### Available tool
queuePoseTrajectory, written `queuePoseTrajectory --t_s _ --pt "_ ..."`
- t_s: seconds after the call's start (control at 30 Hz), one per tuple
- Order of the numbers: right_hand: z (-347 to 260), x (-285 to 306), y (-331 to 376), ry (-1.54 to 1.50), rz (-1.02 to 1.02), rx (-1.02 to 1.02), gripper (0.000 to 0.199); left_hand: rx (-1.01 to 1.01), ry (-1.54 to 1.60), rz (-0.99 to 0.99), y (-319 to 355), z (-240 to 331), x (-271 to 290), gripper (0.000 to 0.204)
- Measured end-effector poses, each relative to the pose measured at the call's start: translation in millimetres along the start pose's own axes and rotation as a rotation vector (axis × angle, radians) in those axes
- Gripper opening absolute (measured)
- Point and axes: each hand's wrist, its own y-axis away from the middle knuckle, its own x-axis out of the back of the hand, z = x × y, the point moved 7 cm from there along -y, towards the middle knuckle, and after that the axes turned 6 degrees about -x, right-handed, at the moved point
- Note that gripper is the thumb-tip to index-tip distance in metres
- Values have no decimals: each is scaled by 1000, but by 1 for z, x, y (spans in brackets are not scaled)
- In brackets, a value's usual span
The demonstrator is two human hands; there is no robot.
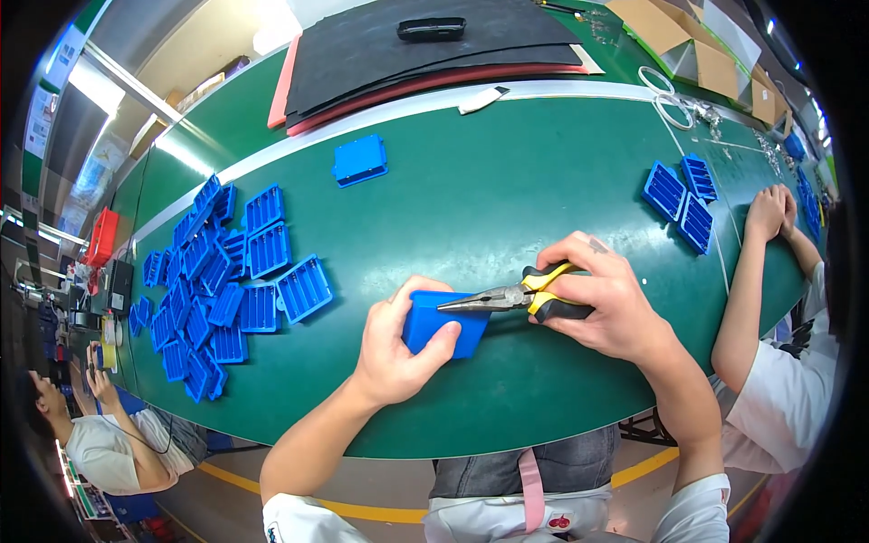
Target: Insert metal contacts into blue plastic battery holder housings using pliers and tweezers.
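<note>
Stretching across the whole view, a long green table [507,208] stands in a workshop with a yellow line on the floor below its near edge. Close to that edge the left hand [394,348] is curled around a blue plastic block [434,324], thumb on its front face and fingers behind, holding it just above the table. The right hand [602,299], just beside it, is closed around the yellow and black handles of a pair of pliers [511,297], whose nose lies level across the top of the block and points left. Both forearms come up from the lower edge, wrists bent inward toward each other. Farther left lies a heap of blue trays [226,290]; to the right, another person's arm [747,290] rests on the table near three more trays [681,195]. At the far side lie black sheets [425,50].
</note>
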Motion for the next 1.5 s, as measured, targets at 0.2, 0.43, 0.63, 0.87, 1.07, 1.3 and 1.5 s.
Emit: queuePoseTrajectory --t_s 0.2,0.43,0.63,0.87,1.07,1.3,1.5 --pt "-34 16 7 446 301 258 20 167 298 62 8 -4 -5 32" --pt "-33 7 5 412 317 211 23 227 314 94 8 2 1 30" --pt "21 15 7 23 426 -181 18 -74 -16 143 -5 1 12 27" --pt "64 18 5 -145 386 -476 11 -99 -55 33 -3 -2 5 37" --pt "66 13 7 -143 371 -471 16 -160 23 62 2 8 5 36" --pt "63 1 7 -117 329 -446 17 -215 47 48 6 10 5 30" --pt "63 4 8 -84 320 -451 18 -171 94 111 5 9 6 28"
